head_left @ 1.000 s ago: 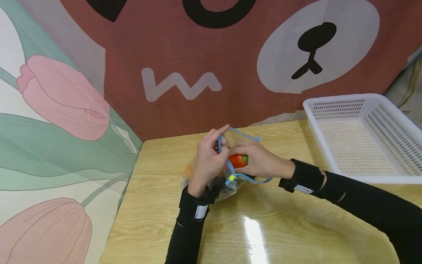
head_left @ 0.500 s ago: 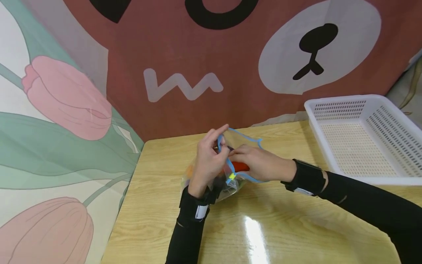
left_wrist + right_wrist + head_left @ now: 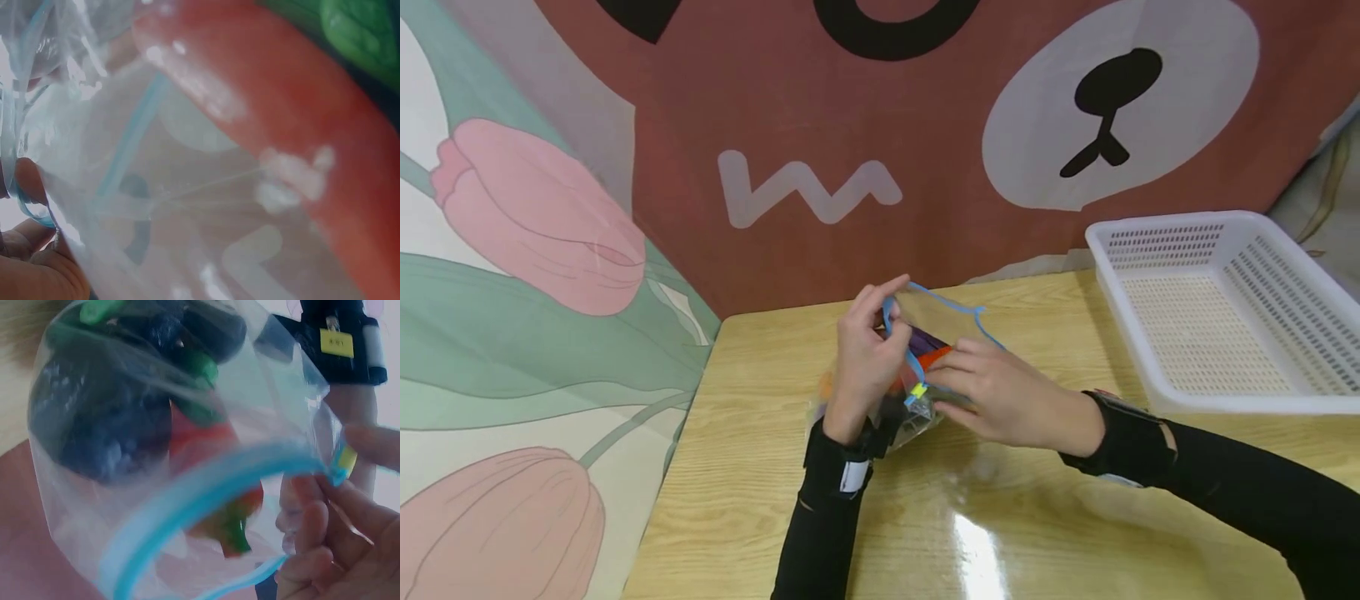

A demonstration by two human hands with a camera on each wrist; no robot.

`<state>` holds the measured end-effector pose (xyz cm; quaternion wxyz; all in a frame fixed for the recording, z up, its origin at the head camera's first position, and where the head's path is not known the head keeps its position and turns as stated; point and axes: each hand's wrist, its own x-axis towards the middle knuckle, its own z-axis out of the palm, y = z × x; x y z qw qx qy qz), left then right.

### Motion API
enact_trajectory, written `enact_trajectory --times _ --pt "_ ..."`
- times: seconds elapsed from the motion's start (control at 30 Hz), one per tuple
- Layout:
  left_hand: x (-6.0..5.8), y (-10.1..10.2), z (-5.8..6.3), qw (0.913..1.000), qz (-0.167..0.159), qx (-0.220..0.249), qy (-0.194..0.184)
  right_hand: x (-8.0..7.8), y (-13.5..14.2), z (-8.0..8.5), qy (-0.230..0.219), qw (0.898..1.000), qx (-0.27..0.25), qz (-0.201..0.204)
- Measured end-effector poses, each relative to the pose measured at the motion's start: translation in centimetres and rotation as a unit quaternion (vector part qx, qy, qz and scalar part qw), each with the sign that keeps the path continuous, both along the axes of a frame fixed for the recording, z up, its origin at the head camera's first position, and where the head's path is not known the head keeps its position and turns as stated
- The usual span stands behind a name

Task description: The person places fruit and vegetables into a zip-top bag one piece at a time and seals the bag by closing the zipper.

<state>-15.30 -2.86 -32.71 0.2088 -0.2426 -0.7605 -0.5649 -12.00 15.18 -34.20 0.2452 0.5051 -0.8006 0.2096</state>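
Observation:
A clear zip bag with a blue zip rim stands on the table, its mouth held wide. My left hand pinches the rim on the left side. The fingers of my right hand pinch the near edge of the mouth, at the yellow zip slider. Inside lies a red vegetable with a green stem, its stem end towards the mouth. A purple eggplant-like piece lies beside it. The right wrist view also shows a large dark round vegetable and green pieces through the plastic.
A white perforated plastic basket sits at the right on the wooden table. Behind the table hangs a cloth with a bear print, and a tulip-patterned cloth covers the left side.
My right hand has let go of the red vegetable, which has sunk deeper into the bag, and has shifted down to the near rim. My left hand keeps its hold on the rim.

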Motion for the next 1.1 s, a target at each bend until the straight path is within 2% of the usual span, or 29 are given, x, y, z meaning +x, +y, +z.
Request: enact_trajectory --times 0.1,0.27,0.33,0.4,0.5,0.63,0.73,0.87,0.97,1.1 --pt "0.5 -0.1 0.7 1.0 0.004 -0.003 -0.004 0.2 -0.2 -0.2 0.005 1.0 -0.007 -0.012" --pt "1.9 -0.1 2.7 0.9999 0.012 -0.003 -0.001 0.5 0.0 0.0 -0.032 0.999 -0.01 -0.017" --pt "2.1 -0.1 3.1 0.9998 0.017 -0.004 0.003 0.6 0.2 0.1 -0.042 0.999 -0.005 -0.017" --pt "2.1 -0.1 3.1 0.9998 0.018 -0.005 0.007 0.7 0.2 0.1 -0.046 0.999 -0.001 -0.018" --pt "1.2 -0.2 2.1 0.9997 0.02 -0.004 0.009 0.6 0.0 0.1 -0.042 0.999 0.005 -0.021" --pt "0.2 -0.3 0.6 0.9994 0.032 0.01 0.002 0.3 -0.2 0.3 -0.013 1.0 -0.006 -0.025" --pt "0.3 -0.5 0.6 0.9989 0.04 0.022 0.003 0.1 0.0 0.8 0.015 0.998 -0.035 -0.046" --pt "0.8 -0.8 1.0 0.9986 0.032 0.037 0.018 0.1 0.5 2.0 0.032 0.993 -0.059 -0.095" --pt "1.1 -0.9 1.5 0.9983 0.019 0.05 0.024 0.5 0.5 2.7 0.011 0.991 -0.06 -0.118" --pt "1.5 -1.0 1.9 0.9976 0.003 0.067 0.02 1.3 0.0 3.3 -0.061 0.99 -0.067 -0.11"
